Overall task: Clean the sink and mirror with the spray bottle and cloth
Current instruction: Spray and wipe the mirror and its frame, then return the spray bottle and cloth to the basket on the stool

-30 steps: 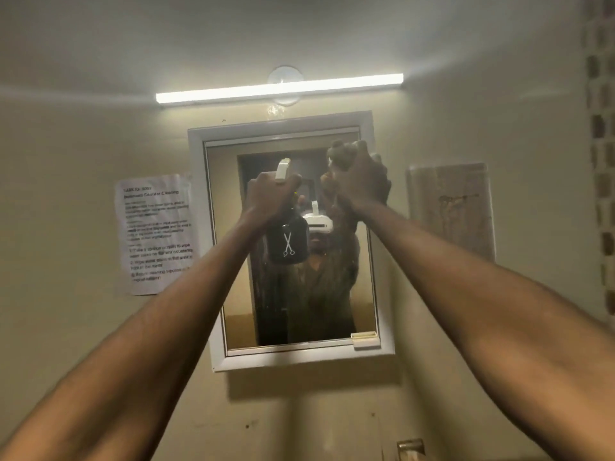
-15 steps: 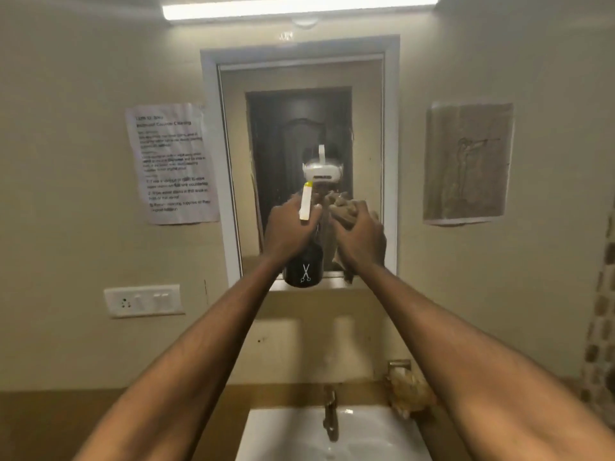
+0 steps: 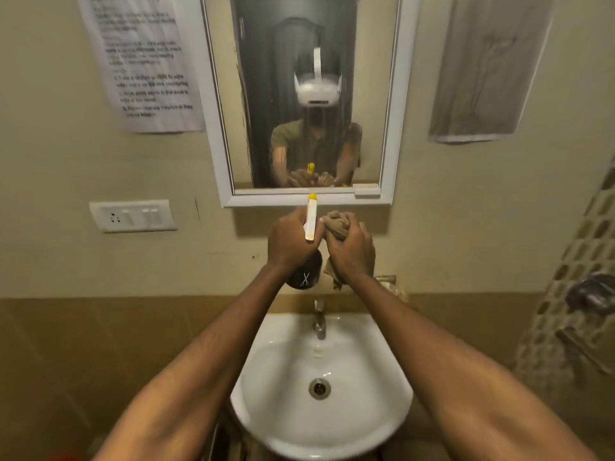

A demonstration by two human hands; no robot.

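Observation:
My left hand (image 3: pixel 289 242) grips a black spray bottle (image 3: pixel 306 276) with a white and yellow nozzle, held upright just below the mirror (image 3: pixel 312 94). Beside it my right hand (image 3: pixel 352 249) clutches a bunched brown cloth (image 3: pixel 336 222), whose end hangs below the fist. Both hands hover side by side above the white sink (image 3: pixel 321 424) and its metal tap (image 3: pixel 319 322). The white-framed mirror reflects a person wearing a white headset.
A printed paper notice (image 3: pixel 143 61) hangs left of the mirror, and a switch plate (image 3: pixel 133 215) sits below it. A worn picture (image 3: pixel 486 68) is on the right wall. Shower fittings (image 3: pixel 589 294) stand against mosaic tiles at the far right.
Both hands came down from the upper mirror to below its frame, still holding bottle and cloth. The view tilted down, bringing the whole sink into sight.

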